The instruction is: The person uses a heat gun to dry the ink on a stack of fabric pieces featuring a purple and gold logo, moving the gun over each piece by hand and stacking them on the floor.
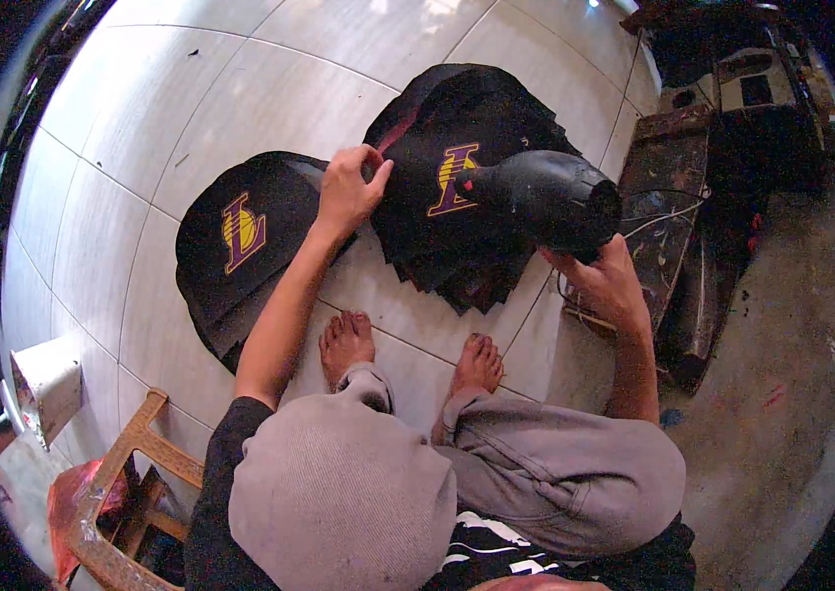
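Note:
My right hand (606, 284) grips the handle of a black hair dryer (558, 196), whose nozzle points left over a yellow and purple L-shaped emblem (452, 179). That emblem lies on the top piece of a fanned pile of black fabric pieces (462, 258) on the floor. At the pile's left edge is my left hand (351, 188), thumb and forefinger near each other; whether they pinch the fabric is unclear. Left of it, a second pile of black fabric pieces (270, 192) bears a like emblem (243, 233) and lies partly behind my left forearm.
Light floor tiles (255, 96) lie under the piles. Stained wooden boards (668, 214) with a pale cable (665, 216) stand at the right. At the lower left are a brown frame (111, 473), a red plastic bag (67, 510) and a white container (48, 384). My bare feet are below the piles.

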Demonstrator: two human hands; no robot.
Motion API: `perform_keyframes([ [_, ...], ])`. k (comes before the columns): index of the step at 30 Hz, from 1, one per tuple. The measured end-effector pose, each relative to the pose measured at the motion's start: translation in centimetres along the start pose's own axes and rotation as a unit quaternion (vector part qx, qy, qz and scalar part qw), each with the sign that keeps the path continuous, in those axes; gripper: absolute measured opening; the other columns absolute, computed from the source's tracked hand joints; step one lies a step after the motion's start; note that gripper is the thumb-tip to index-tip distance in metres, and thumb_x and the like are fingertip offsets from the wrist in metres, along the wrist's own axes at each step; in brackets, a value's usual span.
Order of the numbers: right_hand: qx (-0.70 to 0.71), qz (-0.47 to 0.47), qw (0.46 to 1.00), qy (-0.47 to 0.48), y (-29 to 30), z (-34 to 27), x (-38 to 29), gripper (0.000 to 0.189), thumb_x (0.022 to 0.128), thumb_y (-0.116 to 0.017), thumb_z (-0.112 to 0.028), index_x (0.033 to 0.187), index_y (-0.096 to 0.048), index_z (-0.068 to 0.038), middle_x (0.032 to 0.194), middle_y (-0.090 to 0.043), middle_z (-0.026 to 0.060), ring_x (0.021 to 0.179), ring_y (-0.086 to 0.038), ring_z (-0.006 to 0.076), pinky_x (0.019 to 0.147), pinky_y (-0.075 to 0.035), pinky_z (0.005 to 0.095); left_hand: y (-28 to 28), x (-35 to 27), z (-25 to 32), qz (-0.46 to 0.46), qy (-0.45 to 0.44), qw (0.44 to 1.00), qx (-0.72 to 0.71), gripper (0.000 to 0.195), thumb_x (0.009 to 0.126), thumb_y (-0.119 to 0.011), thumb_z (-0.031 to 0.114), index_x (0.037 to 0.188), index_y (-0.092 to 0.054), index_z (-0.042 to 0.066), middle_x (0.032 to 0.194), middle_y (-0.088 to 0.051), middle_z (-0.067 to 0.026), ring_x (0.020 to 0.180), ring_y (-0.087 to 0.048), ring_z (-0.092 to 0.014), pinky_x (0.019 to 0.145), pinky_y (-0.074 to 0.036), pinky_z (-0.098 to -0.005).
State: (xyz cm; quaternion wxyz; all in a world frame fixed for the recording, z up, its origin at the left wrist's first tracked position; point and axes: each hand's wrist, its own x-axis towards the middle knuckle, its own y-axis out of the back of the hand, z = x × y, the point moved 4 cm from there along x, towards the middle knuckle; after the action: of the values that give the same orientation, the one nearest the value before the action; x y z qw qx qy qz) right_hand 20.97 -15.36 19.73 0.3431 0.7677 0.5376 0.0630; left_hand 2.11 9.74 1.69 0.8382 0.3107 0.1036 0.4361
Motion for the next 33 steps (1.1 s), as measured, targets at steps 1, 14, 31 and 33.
perform_keyframes([
  [1, -0.008, 0.004, 1.0, -0.009, 0.1, 0.1, 0.0, 0.037, 0.086, -0.078, -0.02, 0.118, -0.068, -0.004, 0.11, -0.073, 0.007, 0.099, -0.067, 0.0177, 0.092, -0.05, 0.0343, -0.4, -0.1, 0.2, -0.021, 0.029, 0.998, -0.054, 0.031, 0.084, -0.076, 0.029, 0.096, -0.066, 0.002, 0.095, -0.066, -0.0165, 0.097, -0.062, -0.032, 0.088, -0.049, -0.0416],
  [14, -0.011, -0.014, 1.0, -0.014, 0.1, -0.3, 0.1, 0.037, 0.087, -0.076, -0.024, 0.118, -0.068, -0.004, 0.11, -0.074, 0.0081, 0.101, -0.067, 0.0193, 0.091, -0.05, 0.0359, -1.0, 0.6, 0.8, 0.008, 0.0, 1.0, -0.008, 0.035, 0.078, -0.08, 0.031, 0.095, -0.068, 0.003, 0.087, -0.067, -0.0133, 0.093, -0.063, -0.031, 0.084, -0.05, -0.0407],
  [31, -0.001, 0.069, 0.998, 0.007, 0.9, 1.2, -0.1, 0.027, 0.087, -0.077, -0.024, 0.107, -0.069, -0.007, 0.073, -0.061, -0.0037, 0.061, -0.052, 0.0068, 0.055, -0.042, 0.028, 13.2, -4.7, -7.1, 0.146, 0.053, 0.984, -0.084, 0.016, 0.095, -0.068, 0.014, 0.098, -0.058, 0.002, 0.076, -0.064, -0.0064, 0.072, -0.061, -0.012, 0.065, -0.048, -0.0281],
  [33, 0.02, 0.066, 0.997, -0.024, 0.6, 1.5, -0.1, 0.027, 0.087, -0.077, -0.025, 0.105, -0.069, -0.006, 0.072, -0.062, -0.0039, 0.06, -0.052, 0.0065, 0.054, -0.042, 0.0273, 15.7, -7.1, -10.8, 0.155, 0.063, 0.985, -0.044, 0.019, 0.097, -0.068, 0.017, 0.1, -0.057, 0.002, 0.074, -0.059, -0.0012, 0.07, -0.05, -0.006, 0.061, -0.042, -0.0223],
])
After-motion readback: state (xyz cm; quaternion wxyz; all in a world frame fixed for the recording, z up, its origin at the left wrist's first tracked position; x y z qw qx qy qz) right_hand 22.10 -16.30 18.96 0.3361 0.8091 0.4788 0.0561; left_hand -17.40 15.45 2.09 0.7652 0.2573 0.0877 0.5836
